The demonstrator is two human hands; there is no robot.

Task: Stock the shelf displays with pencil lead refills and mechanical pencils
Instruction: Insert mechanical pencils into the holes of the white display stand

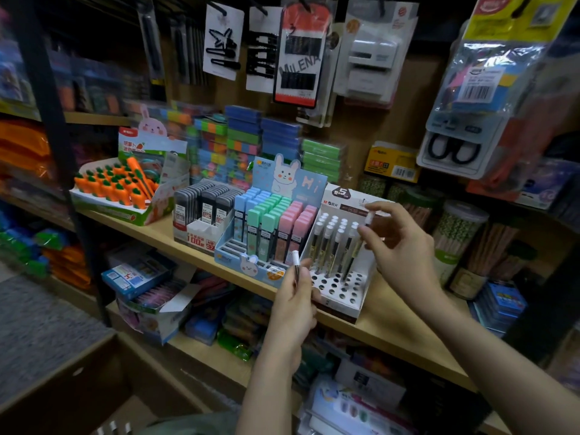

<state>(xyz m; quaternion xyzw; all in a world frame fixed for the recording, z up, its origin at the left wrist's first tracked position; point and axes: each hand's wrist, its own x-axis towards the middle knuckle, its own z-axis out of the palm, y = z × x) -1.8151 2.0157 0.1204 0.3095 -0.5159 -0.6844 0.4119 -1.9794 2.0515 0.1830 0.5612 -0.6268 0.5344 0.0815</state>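
Two pencils (pixel 296 262) pinched, holed tray (pixel 340 285) near shelf edge (pixel 361 329)

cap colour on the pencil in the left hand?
White cap, head view; left hand holds it.

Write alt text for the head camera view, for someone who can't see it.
A person's right hand pinches a white-capped mechanical pencil over a white display stand with rows of holes, its back rows already filled, while the left hand holds another pencil upright. The stand sits on a wooden shelf beside pastel lead refill boxes.
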